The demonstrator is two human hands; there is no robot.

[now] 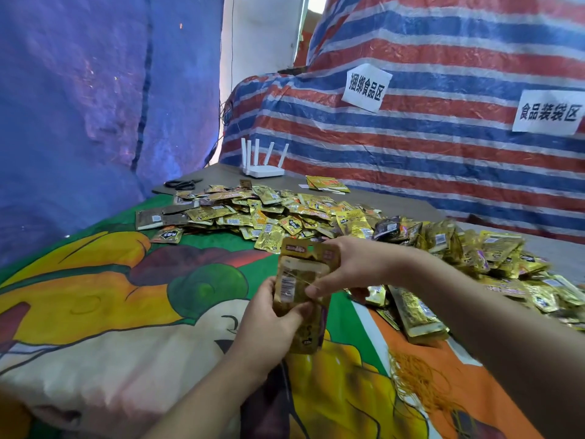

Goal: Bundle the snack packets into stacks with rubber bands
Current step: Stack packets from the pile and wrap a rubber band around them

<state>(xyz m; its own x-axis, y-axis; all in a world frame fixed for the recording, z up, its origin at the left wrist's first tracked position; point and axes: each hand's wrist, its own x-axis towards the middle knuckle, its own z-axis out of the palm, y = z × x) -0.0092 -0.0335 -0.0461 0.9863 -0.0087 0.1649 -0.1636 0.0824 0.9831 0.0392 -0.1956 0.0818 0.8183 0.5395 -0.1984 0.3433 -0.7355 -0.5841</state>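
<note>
A surface draped in a brightly printed cartoon cloth (95, 299) is seen, backed by a red, white and blue striped tarpaulin (443, 147) with two paper signs. Beyond the hands, a broad heap of loose gold foil snack packets (269, 217) is spread.

A small stack of gold snack packets (300, 289) is held upright above the cloth between both hands. Its lower part is gripped by the left hand (269, 324); its upper right edge is pinched by the right hand (357, 267), where a thin band appears to be stretched across the face, though this is hard to tell. The stack's long axis runs near vertical, leaning slightly, barcode side toward the camera.

If the band slips off a fingertip, the packets are likely to fan apart. A tangle of thin orange rubber bands (418, 381) lies below the right hand, beside finished gold bundles (418, 315).
</note>
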